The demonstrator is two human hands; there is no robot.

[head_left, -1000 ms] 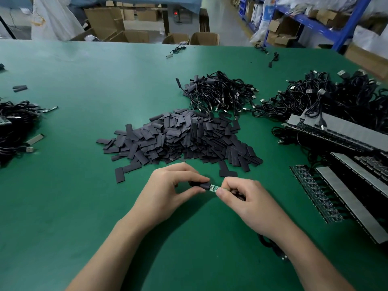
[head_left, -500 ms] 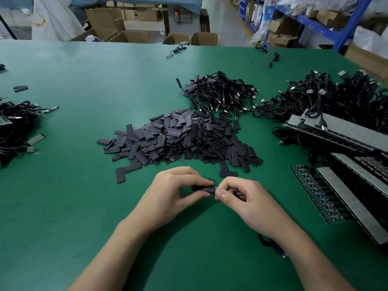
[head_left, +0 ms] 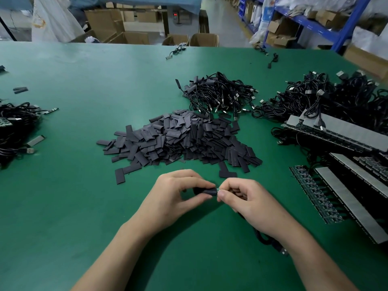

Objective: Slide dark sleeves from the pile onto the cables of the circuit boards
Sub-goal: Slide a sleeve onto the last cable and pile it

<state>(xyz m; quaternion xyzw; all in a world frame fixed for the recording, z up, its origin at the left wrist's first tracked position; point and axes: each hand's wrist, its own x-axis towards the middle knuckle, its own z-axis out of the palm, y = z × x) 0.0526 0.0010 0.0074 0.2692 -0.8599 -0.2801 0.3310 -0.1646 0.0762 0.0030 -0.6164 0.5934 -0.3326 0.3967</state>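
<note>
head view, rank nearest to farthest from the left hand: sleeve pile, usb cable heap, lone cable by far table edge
From the left hand:
1. sleeve pile, just ahead of it.
2. usb cable heap, behind the pile, slightly right.
3. lone cable, near the far edge of the table.

The sleeve and right hand hide most of the circuit board, its cable disappears under that wrist, and panels at the tabletop's right edge are cropped.

Green table; cardboard boxes behind; blue shelving far right.
</note>
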